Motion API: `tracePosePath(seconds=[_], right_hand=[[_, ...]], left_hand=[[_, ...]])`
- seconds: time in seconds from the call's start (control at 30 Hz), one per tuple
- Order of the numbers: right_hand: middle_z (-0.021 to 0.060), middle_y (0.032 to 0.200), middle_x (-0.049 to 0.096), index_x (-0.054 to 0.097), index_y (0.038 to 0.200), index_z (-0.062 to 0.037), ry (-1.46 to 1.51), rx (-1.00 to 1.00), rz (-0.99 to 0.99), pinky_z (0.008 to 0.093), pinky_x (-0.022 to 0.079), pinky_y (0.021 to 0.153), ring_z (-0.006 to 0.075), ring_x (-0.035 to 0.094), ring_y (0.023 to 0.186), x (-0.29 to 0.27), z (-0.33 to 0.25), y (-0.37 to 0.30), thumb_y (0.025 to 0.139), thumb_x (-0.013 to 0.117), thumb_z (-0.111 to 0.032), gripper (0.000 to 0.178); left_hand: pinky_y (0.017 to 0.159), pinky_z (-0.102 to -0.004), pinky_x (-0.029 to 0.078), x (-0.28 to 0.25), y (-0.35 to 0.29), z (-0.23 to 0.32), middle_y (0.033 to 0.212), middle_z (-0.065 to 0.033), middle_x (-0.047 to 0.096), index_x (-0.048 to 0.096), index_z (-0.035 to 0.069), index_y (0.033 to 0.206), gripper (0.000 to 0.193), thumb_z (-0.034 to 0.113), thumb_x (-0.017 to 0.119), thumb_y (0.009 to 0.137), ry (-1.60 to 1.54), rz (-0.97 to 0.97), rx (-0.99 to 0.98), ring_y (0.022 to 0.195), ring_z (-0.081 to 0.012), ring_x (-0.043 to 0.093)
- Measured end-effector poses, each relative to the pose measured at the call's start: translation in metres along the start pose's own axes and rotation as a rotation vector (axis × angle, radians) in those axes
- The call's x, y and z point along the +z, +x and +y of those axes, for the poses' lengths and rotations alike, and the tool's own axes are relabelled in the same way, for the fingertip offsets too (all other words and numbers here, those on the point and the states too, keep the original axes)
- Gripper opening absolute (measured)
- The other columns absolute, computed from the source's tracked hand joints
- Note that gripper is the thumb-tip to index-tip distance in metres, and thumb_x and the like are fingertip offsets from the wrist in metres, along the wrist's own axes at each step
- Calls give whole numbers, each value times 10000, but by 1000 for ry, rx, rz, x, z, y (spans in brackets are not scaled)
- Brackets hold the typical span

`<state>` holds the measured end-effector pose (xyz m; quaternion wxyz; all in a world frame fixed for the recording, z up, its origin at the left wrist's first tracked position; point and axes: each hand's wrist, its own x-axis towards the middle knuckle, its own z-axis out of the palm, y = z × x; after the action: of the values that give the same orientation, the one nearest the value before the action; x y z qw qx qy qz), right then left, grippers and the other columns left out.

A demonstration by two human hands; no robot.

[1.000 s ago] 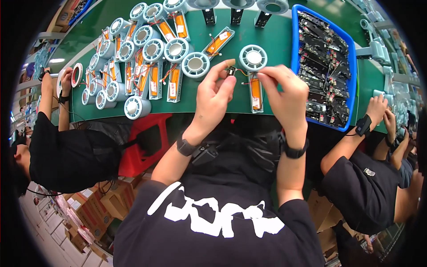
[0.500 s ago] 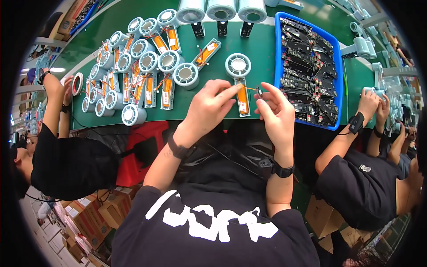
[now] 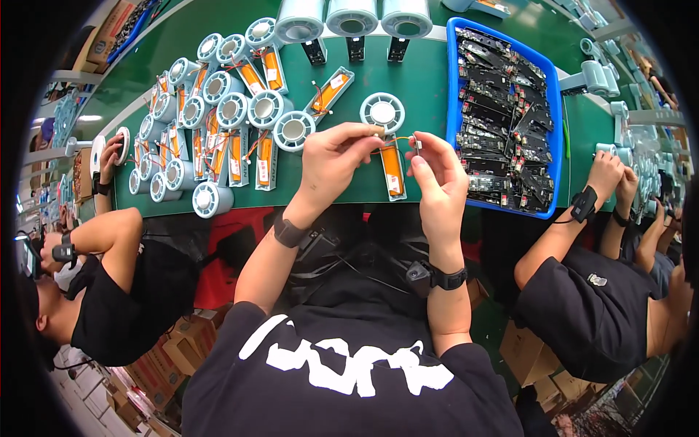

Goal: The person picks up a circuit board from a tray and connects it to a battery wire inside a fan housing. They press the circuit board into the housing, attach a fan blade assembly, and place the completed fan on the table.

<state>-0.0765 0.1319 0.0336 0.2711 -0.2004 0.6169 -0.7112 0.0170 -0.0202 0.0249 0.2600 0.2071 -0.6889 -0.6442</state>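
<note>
My left hand (image 3: 331,162) pinches a small tan piece at the end of thin orange wires (image 3: 389,140), just above the green bench (image 3: 349,182). My right hand (image 3: 439,178) pinches a small white connector on the same wires, a little to the right. Under the wires lies an orange flat pack in a clear sleeve (image 3: 392,169), and a round white fan-like housing (image 3: 382,111) sits just behind it. Both hands are held close together over the pack.
Several white round housings with orange packs (image 3: 226,131) cover the bench to the left. A blue tray (image 3: 557,138) of dark circuit boards stands at the right. Three white tape rolls (image 3: 352,16) stand at the back. Other people work on both sides.
The view has tilted, so the bench sits lower in the picture. My hands have drawn slightly apart, stretching the orange wires between them above the pack.
</note>
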Motion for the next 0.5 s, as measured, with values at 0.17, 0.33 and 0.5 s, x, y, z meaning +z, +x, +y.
tracePosePath(seconds=[0.17,0.33,0.5], right_hand=[[92,1209,628,584,1284,45,11,-23,-14,270,513,938,164,629,1111,3,3,-1,940,589,59,344],[102,1248,589,593,1269,55,-55,-195,-23,298,509,984,173,623,1125,2,16,1,904,603,121,371],[118,1250,578,622,1226,55,-136,-221,-72,312,522,975,181,630,1106,1,17,-1,869,628,147,368]], left_hand=[[641,-303,572,3,-1,1,884,-126,741,736,1,1008,200,7,769,810,339,-52,312,725,-220,716],[581,-287,534,6,1,-1,832,-116,726,738,6,964,179,-9,783,792,426,-6,486,680,-209,685],[543,-285,511,3,5,-2,818,-96,710,718,20,957,190,-2,794,785,505,12,630,661,-218,665]])
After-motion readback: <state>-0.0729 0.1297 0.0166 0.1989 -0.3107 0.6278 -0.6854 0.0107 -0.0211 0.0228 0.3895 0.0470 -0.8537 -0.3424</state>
